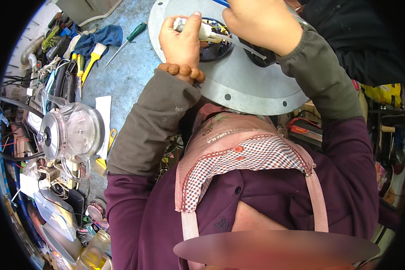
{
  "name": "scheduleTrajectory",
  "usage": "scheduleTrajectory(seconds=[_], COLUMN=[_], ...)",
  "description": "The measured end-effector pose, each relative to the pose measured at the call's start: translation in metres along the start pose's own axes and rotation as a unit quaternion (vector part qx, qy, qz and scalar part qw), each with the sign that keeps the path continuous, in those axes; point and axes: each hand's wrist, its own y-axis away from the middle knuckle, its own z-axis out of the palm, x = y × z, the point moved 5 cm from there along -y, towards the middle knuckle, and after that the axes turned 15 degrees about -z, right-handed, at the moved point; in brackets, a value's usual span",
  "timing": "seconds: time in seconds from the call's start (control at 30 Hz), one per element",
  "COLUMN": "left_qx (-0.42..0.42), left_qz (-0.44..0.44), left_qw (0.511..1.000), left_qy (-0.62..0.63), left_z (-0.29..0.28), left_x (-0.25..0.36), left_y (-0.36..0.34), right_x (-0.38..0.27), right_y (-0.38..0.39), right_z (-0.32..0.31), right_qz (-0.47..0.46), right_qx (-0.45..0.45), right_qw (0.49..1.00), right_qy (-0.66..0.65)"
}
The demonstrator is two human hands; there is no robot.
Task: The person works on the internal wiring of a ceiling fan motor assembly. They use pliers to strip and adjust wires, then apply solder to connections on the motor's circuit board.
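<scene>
My left hand (181, 45), with a wooden bead bracelet (184, 70) at the wrist, is closed around a white tube (203, 32). A long, thin, translucent nozzle (247, 48) runs from the tube toward the right. Beneath the tube lies a round black housing (216, 55) with small coloured wires inside, resting on a large grey metal disc (238, 87). My right hand (263, 24) is curled above the disc, beside a second dark part (256, 55). A blue object (221, 2) shows at the top edge by its fingers; whether the hand grips it is hidden.
On the blue worktop (130, 54) left of the disc lie a green-handled screwdriver (135, 32), a yellow brush (94, 58) and a blue cloth (101, 40). A glass pot (78, 130) stands nearer, amid cables and clutter. Black fabric (346, 36) fills the upper right.
</scene>
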Motion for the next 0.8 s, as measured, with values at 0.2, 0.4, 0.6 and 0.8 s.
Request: scheduleTrajectory(seconds=[0.2,0.4,0.6,0.8], left_qx=[-0.043,-0.215,-0.340,-0.331], left_qz=[0.029,-0.083,-0.042,0.044], left_qw=[0.996,0.938,0.848,0.767], left_qy=[-0.074,-0.259,-0.405,-0.549], left_z=[-0.003,-0.008,-0.025,-0.019], left_x=[0.004,0.038,0.047,0.045], left_y=[-0.016,-0.027,-0.038,-0.028], right_x=[0.013,0.012,-0.001,-0.026], right_y=[0.013,0.063,0.151,0.192], right_z=[-0.011,-0.026,-0.015,-0.012], right_qz=[0.104,0.292,0.401,0.475], right_qx=[0.030,0.110,0.128,0.213], right_qw=[0.982,0.893,0.805,0.740], right_qy=[-0.157,-0.324,-0.417,-0.426])
